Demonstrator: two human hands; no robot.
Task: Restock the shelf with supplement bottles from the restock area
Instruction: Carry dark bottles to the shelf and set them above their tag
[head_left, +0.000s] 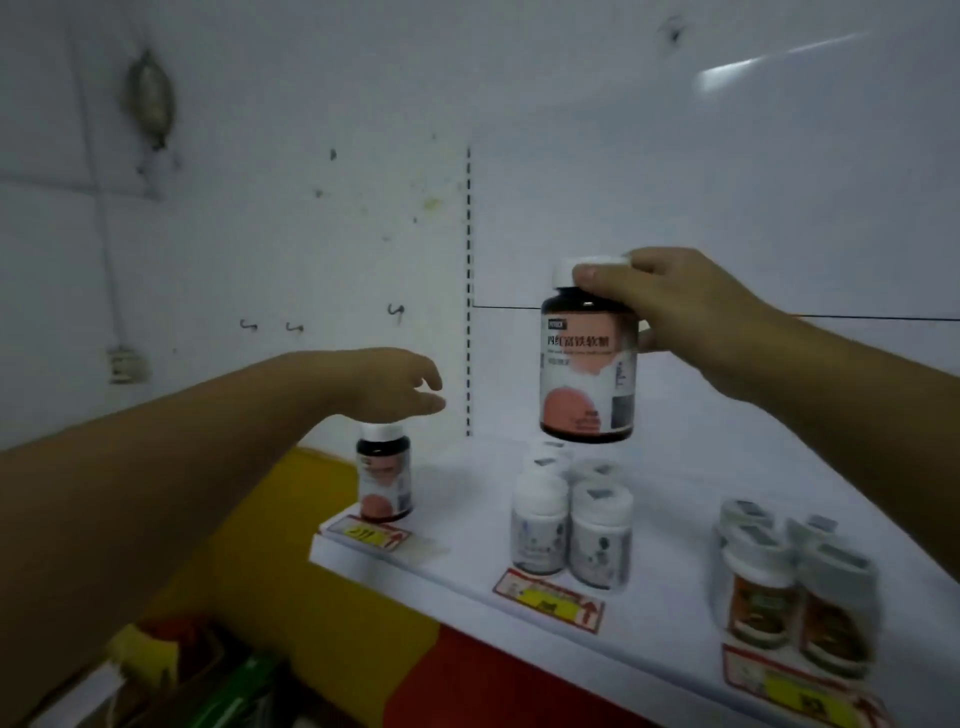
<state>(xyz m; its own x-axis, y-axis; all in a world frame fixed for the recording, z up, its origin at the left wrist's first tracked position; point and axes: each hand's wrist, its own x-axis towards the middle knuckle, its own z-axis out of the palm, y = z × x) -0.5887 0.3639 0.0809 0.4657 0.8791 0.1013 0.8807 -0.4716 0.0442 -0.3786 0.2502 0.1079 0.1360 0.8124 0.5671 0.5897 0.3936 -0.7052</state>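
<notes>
Supplement bottle number one, a dark supplement bottle (589, 364) with a white cap and a pink-and-white label, is hanging upright in the air above the shelf (457, 499), over the far end of the white bottles (569, 525). The right hand (675, 306) is carrying it from above. Its grip is curling round the cap and shoulder, probably so that the base stays free to be set straight down.

A matching bottle (384, 478) is standing at the left end of the shelf, just behind its price tag (371, 535), label facing near. The left hand (387, 384) is hovering right over that bottle's cap with fingers relaxed and spread, holding nothing. The blur hides whether the palm is touching the cap. It looks as if this hand is either letting go of the placed bottle or steadying it.

Bare shelf is lying between the matching bottle and the white bottles, and that seems the likely slot for the carried one, since the products are sitting in groups by kind behind their tags. Orange-labelled bottles (795, 597) are filling the near right.
</notes>
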